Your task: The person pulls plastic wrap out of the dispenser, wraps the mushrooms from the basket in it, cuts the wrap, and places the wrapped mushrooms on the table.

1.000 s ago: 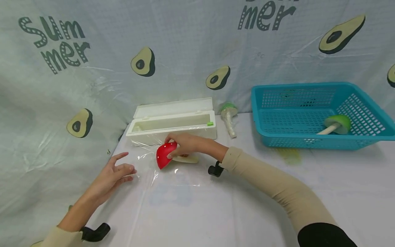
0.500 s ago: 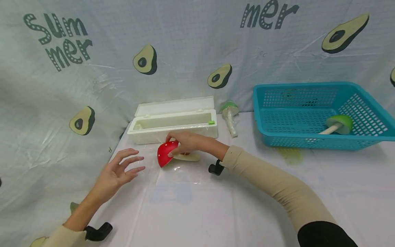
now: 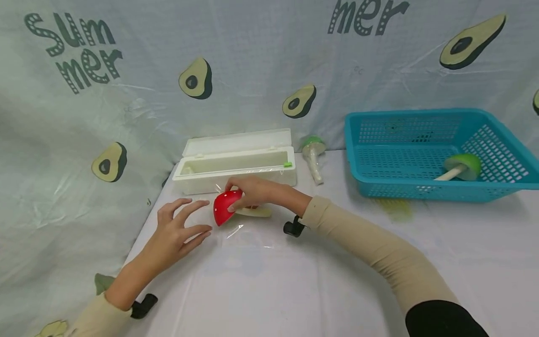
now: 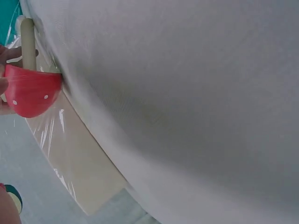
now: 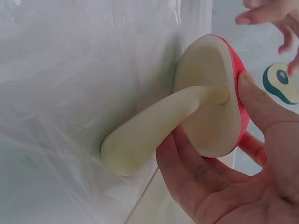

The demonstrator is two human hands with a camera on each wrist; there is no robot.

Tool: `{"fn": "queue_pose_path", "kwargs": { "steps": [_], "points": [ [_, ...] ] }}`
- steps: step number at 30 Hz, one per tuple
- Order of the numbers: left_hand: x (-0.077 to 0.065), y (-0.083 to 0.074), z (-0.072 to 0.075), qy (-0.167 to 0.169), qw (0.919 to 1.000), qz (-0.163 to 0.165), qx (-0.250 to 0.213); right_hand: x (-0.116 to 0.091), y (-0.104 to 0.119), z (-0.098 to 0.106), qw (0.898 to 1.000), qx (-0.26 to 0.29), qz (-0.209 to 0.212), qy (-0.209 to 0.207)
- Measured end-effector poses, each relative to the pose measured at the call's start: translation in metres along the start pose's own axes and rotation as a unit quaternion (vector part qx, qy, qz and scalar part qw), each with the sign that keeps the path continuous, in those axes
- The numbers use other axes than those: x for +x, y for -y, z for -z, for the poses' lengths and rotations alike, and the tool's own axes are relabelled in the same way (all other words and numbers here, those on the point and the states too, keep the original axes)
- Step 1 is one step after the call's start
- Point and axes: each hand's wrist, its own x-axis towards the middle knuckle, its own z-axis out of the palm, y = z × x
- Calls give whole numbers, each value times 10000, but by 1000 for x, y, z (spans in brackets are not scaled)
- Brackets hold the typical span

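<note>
My right hand [image 3: 254, 193] grips a toy mushroom with a red, white-dotted cap [image 3: 223, 208] and a cream stem. The mushroom lies on its side, cap to the left, over a sheet of clear plastic film [image 3: 244, 238]. In the right wrist view the thumb presses the cap's red top while other fingers reach round its pale underside, beside the stem [image 5: 154, 128]. My left hand [image 3: 177, 234] hovers left of the cap with fingers spread, holding nothing. Behind them stands a long white film dispenser box [image 3: 236, 181], its lid raised.
A green-capped mushroom [image 3: 313, 154] in shiny clear film lies right of the box. Further right stands a blue mesh basket [image 3: 396, 157] holding another green-capped mushroom [image 3: 468, 166]. A printed sheet [image 3: 244, 47] hangs behind the white-covered table [image 3: 337, 290].
My left hand has moved right and slightly up, from the table's left edge to close beside the red cap. The right hand keeps its hold on the mushroom, almost still.
</note>
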Motion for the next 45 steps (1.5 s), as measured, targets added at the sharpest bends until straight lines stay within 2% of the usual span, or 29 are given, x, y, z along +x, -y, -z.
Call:
{"fn": "queue_pose_path", "kwargs": {
  "steps": [2,4,7,9,13,16,18,21,23,26,30,31,34,36,37,38,41,43,45],
  "points": [
    [5,2,-2,-39,9996,111,-265,0,1,0,10000,-91,7,-25],
    [11,4,-5,79,9977,239,-622,0,1,1,9994,-330,25,-98],
    [21,8,-10,322,9905,617,-1183,-1,3,3,9960,-860,54,-234],
    [26,9,-13,354,9870,845,-1322,-3,5,5,9929,-1156,102,-241],
    [33,9,-19,130,9878,1067,-1131,-17,11,11,9901,-1381,207,-150],
    [36,7,-21,-20,9872,1262,-971,-40,14,14,9863,-1617,314,-29],
    [38,5,-22,-57,9834,1533,-973,-59,13,13,9815,-1869,307,265],
    [40,5,-22,-117,9759,1905,-1058,-84,6,4,9674,-2422,43,737],
    [41,5,-21,-190,9732,2016,-1092,-96,-1,-4,9540,-2877,-85,837],
    [42,5,-21,-381,9742,1910,-1138,-106,-15,-16,9386,-3402,-6,569],
    [43,5,-26,-438,9783,1623,-1210,-112,-29,-24,9300,-3644,437,199],
    [44,4,-28,-395,9789,1593,-1217,-113,-30,-24,9307,-3620,502,155],
    [47,1,-31,-290,9781,1658,-1222,-114,-33,-20,9477,-3136,596,2],
    [50,-2,-32,-263,9767,1727,-1247,-114,-34,-15,9603,-2683,690,-324],
    [53,-3,-32,-193,9768,1741,-1230,-113,-34,-13,9624,-2535,787,-578],
    [55,-4,-32,-128,9776,1711,-1223,-111,-34,-9,9624,-2421,871,-866],
    [63,-4,-30,167,9799,1522,-1276,-103,-33,-3,9499,-2454,1028,-1638],
    [68,-3,-25,482,9818,1336,-1264,-97,-32,1,9457,-2502,942,-1848],
    [71,0,-16,833,9804,1182,-1337,-91,-32,4,9495,-2410,816,-1835]
  ]
}}
